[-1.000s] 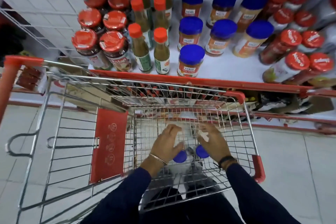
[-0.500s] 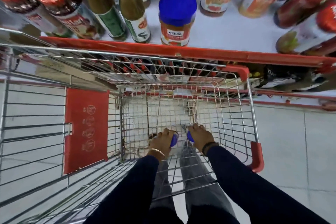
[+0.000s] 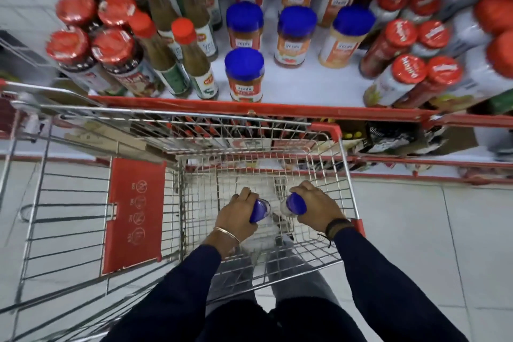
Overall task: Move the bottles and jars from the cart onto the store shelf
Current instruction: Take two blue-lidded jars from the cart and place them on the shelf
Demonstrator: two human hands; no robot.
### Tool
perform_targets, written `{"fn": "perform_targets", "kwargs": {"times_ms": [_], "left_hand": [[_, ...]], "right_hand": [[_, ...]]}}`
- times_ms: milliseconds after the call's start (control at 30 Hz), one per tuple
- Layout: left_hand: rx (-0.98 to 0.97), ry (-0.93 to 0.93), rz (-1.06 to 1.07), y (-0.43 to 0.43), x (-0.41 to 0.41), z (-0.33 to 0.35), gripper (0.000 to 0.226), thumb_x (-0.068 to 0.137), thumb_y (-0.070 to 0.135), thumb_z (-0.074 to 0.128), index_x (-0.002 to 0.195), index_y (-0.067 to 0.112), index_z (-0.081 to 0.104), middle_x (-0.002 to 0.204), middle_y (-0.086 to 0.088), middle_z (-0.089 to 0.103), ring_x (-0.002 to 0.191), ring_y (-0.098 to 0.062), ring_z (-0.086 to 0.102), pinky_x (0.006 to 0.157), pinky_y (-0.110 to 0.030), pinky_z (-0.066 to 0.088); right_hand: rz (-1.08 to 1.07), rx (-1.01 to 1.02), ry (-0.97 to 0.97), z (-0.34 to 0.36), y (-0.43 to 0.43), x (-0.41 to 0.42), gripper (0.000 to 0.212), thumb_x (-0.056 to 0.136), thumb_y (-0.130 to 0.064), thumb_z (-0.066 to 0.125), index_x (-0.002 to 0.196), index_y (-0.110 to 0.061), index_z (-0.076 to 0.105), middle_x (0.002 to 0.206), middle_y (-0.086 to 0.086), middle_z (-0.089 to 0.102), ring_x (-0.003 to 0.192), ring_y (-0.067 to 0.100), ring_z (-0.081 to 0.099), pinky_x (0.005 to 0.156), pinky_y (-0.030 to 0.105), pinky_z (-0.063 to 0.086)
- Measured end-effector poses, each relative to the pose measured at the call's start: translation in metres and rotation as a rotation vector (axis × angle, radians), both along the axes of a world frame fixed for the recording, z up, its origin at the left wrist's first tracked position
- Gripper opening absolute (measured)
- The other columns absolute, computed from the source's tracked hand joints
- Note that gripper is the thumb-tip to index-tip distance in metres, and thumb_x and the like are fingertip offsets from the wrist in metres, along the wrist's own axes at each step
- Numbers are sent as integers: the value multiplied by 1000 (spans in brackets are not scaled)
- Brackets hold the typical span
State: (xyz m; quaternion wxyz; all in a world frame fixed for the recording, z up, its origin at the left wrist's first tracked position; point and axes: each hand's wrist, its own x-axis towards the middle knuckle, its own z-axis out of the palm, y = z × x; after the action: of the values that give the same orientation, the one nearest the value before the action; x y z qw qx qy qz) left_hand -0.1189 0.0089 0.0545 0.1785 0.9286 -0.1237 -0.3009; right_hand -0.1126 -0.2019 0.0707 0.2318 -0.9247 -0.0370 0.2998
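We grip one blue-capped jar per hand inside cart [image 3: 344, 164]: left hand [image 3: 236, 214] closed around left jar [image 3: 259, 211], right hand [image 3: 319, 209] around right jar [image 3: 295, 204] (both below shelf [image 3: 305, 83] level).

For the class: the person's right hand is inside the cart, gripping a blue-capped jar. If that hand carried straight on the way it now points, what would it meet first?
The right hand points toward the cart's far end, so it would probably first meet the front wire wall of the cart, below the shelf edge. Depth is unclear from this single view.

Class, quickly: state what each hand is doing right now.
Left hand: closed on a blue-capped jar.
Right hand: closed on another blue-capped jar.
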Motion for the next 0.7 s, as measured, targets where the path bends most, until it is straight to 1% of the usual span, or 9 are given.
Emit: {"fn": "perform_targets", "kwargs": {"times_ms": [100,167,233,333,433,500,567,633,700], "left_hand": [[-14,-81,-29,-5,10,42,59,69,13,66,122,16,41,126,-4,43,110,-28,49,81,-43,54],[-10,-132,-51,-9,20,71,59,69,15,65,123,17,40,127,-4,44,112,-29,49,83,-44,53],[-23,-194,-69,-14,32,98,60,70,21,66,124,18,40,126,-5,45,111,-29,51,82,-44,54],[-118,-266,-30,-23,48,135,60,72,33,68,124,18,42,125,-5,48,109,-29,53,83,-43,53],[-229,-328,26,-34,61,165,61,71,30,70,124,19,43,127,-5,49,112,-28,52,87,-41,51],[-246,-420,16,-43,70,182,62,71,29,69,126,21,42,128,-4,50,113,-27,52,89,-39,50],[-253,-509,0,-52,82,197,62,73,31,68,127,19,40,127,-6,50,113,-28,51,88,-39,48],[-243,-586,-5,-60,99,208,62,75,32,67,129,17,39,127,-9,50,112,-31,52,87,-42,49],[-233,-631,12,-69,118,216,63,76,28,66,130,16,37,128,-10,48,113,-34,50,87,-46,50]], "right_hand": [[-21,32,-93,46,-9,7,55,70,-12,63,124,-17,50,129,3,50,111,27,56,87,38,51],[-30,40,-136,76,-16,14,56,69,-16,66,123,-20,50,126,1,52,108,25,57,85,36,51],[-47,54,-175,107,-23,23,57,66,-23,70,120,-23,50,121,-3,53,105,22,57,83,39,52],[-113,101,-247,152,-34,36,55,62,-28,73,114,-23,54,114,-3,57,101,22,59,84,41,52],[-163,122,-343,190,-41,48,65,62,-32,74,121,-20,51,120,4,58,107,25,57,89,42,49],[-147,106,-400,209,-46,58,69,66,-30,73,128,-16,46,130,6,53,113,28,53,92,43,47],[-134,83,-454,222,-52,71,68,69,-28,72,130,-15,44,134,7,50,116,28,52,93,41,46],[-117,57,-493,230,-57,87,66,70,-27,71,130,-17,44,132,8,51,114,28,53,91,41,47],[-104,51,-519,235,-61,103,58,70,-22,70,124,-16,49,125,9,53,109,30,55,87,42,48]]}}
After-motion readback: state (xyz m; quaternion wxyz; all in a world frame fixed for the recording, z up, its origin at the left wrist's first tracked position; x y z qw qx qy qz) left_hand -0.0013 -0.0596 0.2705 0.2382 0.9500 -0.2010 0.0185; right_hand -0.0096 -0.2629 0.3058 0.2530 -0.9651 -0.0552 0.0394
